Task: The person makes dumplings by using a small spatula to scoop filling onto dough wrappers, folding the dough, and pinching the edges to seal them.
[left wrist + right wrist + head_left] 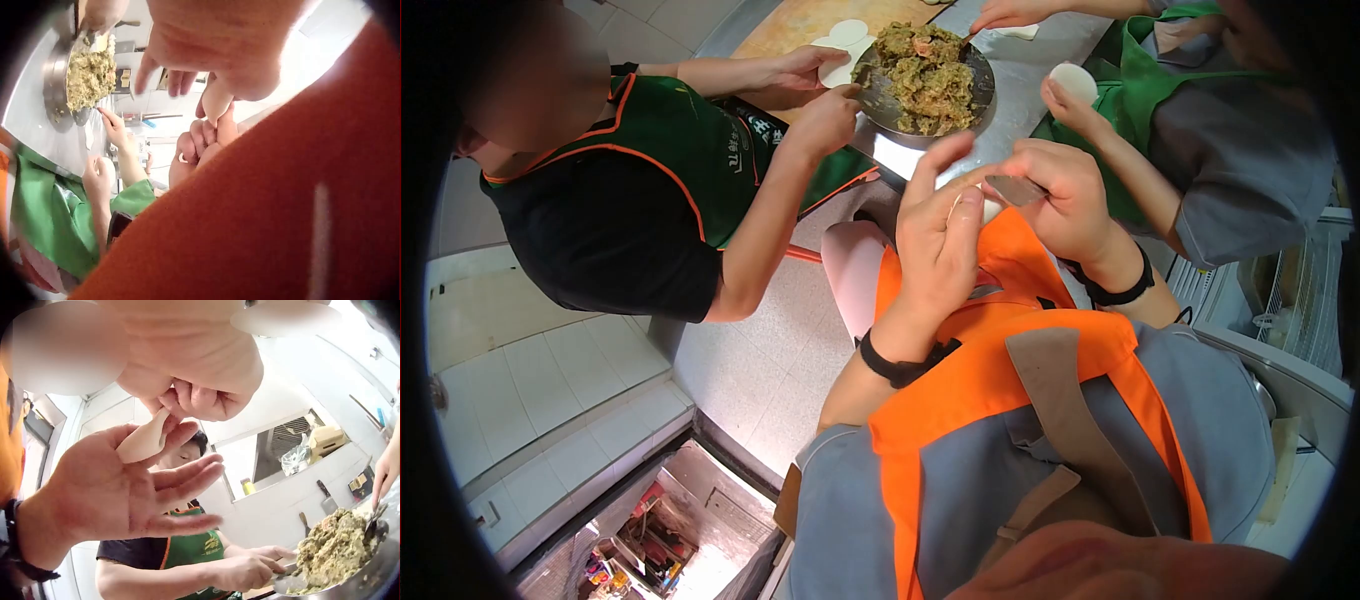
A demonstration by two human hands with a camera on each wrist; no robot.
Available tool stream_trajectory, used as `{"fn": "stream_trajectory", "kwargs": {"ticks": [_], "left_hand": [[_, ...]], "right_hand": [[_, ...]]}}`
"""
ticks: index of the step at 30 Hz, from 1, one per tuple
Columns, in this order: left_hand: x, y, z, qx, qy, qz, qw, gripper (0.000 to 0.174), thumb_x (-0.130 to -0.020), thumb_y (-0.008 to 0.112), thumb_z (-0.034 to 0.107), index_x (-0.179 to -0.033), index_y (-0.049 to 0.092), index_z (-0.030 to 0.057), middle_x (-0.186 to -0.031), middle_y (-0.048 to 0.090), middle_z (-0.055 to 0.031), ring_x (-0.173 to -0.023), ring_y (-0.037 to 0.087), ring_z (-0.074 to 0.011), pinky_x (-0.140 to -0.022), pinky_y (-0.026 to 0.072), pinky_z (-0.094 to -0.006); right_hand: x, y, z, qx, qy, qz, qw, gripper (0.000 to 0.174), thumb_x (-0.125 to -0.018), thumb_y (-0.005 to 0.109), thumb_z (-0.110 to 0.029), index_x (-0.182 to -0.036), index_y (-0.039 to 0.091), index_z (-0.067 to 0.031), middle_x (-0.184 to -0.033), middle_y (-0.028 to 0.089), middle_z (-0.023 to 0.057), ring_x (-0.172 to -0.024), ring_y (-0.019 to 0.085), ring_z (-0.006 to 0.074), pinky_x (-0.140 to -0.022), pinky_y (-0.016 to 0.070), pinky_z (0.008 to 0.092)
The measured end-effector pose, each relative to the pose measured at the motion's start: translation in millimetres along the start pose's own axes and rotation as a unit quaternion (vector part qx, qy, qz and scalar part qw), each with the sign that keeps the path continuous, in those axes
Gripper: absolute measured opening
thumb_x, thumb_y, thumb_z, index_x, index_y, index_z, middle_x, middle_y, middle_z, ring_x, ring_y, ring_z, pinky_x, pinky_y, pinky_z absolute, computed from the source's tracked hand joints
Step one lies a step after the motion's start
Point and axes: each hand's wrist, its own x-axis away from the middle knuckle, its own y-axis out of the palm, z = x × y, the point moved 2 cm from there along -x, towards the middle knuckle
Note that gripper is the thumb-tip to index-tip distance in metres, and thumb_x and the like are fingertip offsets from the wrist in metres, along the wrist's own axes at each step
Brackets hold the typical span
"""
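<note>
A folded white dumpling (pixel 142 442) sits between the thumb and index finger of my left hand (pixel 940 240), whose other fingers stretch out. My right hand (pixel 1060 200) meets it there, its fingertips pinching one end of the dough in the right wrist view. Out of that same curled hand juts the flat metal blade of a filling spatula (pixel 1015 188); its handle is hidden in the fingers. Beyond both hands stands a wide metal bowl (pixel 988 95) heaped with greenish chopped filling (pixel 930 75).
At the left, a person in a dark green apron (pixel 690 185) holds white round wrappers (pixel 840 65) beside the bowl. Another person, at the right, holds a wrapper (pixel 1073 82) and reaches to the bowl. A wooden board (pixel 785 28) lies on the metal table (pixel 1055 50).
</note>
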Motion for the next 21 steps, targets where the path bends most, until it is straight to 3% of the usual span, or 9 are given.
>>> {"fn": "stream_trajectory", "kwargs": {"ticks": [1,2,5,7,8,12,14,18,21], "left_hand": [[0,0,2,0.039,-0.034,-0.029,0.998,0.028,-0.095,0.048,0.015,-0.098,0.070,-0.0015,-0.106,0.063,-0.0207,-0.096,0.063,-0.0294,-0.084,0.0480,-0.0364],[2,-2,5,0.060,-0.095,-0.060,0.992,0.032,-0.099,0.042,0.015,-0.102,0.067,-0.0038,-0.091,0.065,-0.0187,-0.081,0.065,-0.0242,-0.073,0.0508,-0.0326],[1,-5,18,0.239,-0.197,-0.098,0.946,0.036,-0.103,0.036,0.018,-0.107,0.064,-0.0060,-0.084,0.065,-0.0154,-0.066,0.064,-0.0170,-0.063,0.0505,-0.0266],[-2,-8,37,0.265,-0.194,-0.129,0.936,0.038,-0.104,0.034,0.020,-0.106,0.062,-0.0063,-0.083,0.064,-0.0129,-0.059,0.061,-0.0136,-0.057,0.0482,-0.0254],[-2,-9,43,0.277,-0.192,-0.144,0.930,0.039,-0.104,0.033,0.021,-0.105,0.061,-0.0065,-0.082,0.064,-0.0116,-0.055,0.059,-0.0119,-0.054,0.0471,-0.0248],[8,-11,43,0.264,-0.217,-0.103,0.934,0.031,-0.102,0.036,0.016,-0.090,0.058,-0.0026,-0.069,0.059,-0.0069,-0.047,0.050,-0.0127,-0.047,0.0398,-0.0267],[10,-11,37,0.157,-0.102,-0.085,0.979,0.028,-0.100,0.037,0.013,-0.089,0.057,-0.0024,-0.065,0.055,-0.0074,-0.047,0.049,-0.0158,-0.047,0.0387,-0.0283],[8,-5,21,0.132,0.051,-0.043,0.989,0.022,-0.097,0.040,0.009,-0.085,0.055,-0.0019,-0.061,0.051,-0.0093,-0.047,0.048,-0.0218,-0.046,0.0368,-0.0321],[12,-11,24,0.182,-0.073,-0.072,0.978,0.027,-0.099,0.037,0.015,-0.095,0.057,-0.0031,-0.064,0.055,-0.0084,-0.048,0.051,-0.0190,-0.047,0.0399,-0.0295]], "right_hand": [[0,-1,1,0.037,-0.037,-0.005,0.999,0.016,-0.079,0.073,-0.008,-0.089,0.064,0.0003,-0.078,0.057,0.0085,-0.066,0.056,0.0191,-0.061,0.0438,0.0286],[-1,-2,0,0.001,-0.028,-0.006,1.000,0.016,-0.079,0.073,-0.008,-0.090,0.064,0.0002,-0.080,0.056,0.0088,-0.067,0.055,0.0192,-0.060,0.0436,0.0290],[-12,-6,-8,-0.092,0.014,-0.025,0.995,0.018,-0.080,0.072,-0.009,-0.092,0.063,-0.0002,-0.085,0.056,0.0100,-0.070,0.055,0.0198,-0.060,0.0434,0.0297],[-21,-8,-23,-0.136,0.063,-0.060,0.987,0.021,-0.080,0.072,-0.012,-0.093,0.062,-0.0003,-0.089,0.056,0.0110,-0.073,0.055,0.0205,-0.061,0.0435,0.0295],[-23,5,-16,-0.123,-0.078,-0.017,0.989,0.021,-0.083,0.069,-0.015,-0.095,0.061,-0.0002,-0.083,0.057,0.0099,-0.069,0.057,0.0204,-0.059,0.0443,0.0318],[-14,11,-23,-0.106,-0.055,-0.067,0.991,0.018,-0.086,0.056,-0.018,-0.089,0.059,-0.0006,-0.072,0.057,0.0134,-0.062,0.059,0.0328,-0.055,0.0454,0.0414],[-12,17,-24,-0.079,-0.077,-0.043,0.993,0.020,-0.085,0.055,-0.020,-0.088,0.058,-0.0006,-0.072,0.057,0.0150,-0.062,0.057,0.0346,-0.055,0.0454,0.0418],[-10,22,-22,-0.060,-0.093,-0.028,0.993,0.020,-0.084,0.054,-0.019,-0.088,0.057,-0.0001,-0.074,0.056,0.0164,-0.063,0.056,0.0362,-0.056,0.0449,0.0431],[-13,24,-22,-0.041,-0.112,0.001,0.993,0.021,-0.090,0.052,-0.020,-0.087,0.056,0.0002,-0.069,0.055,0.0130,-0.057,0.058,0.0290,-0.052,0.0451,0.0382]]}}
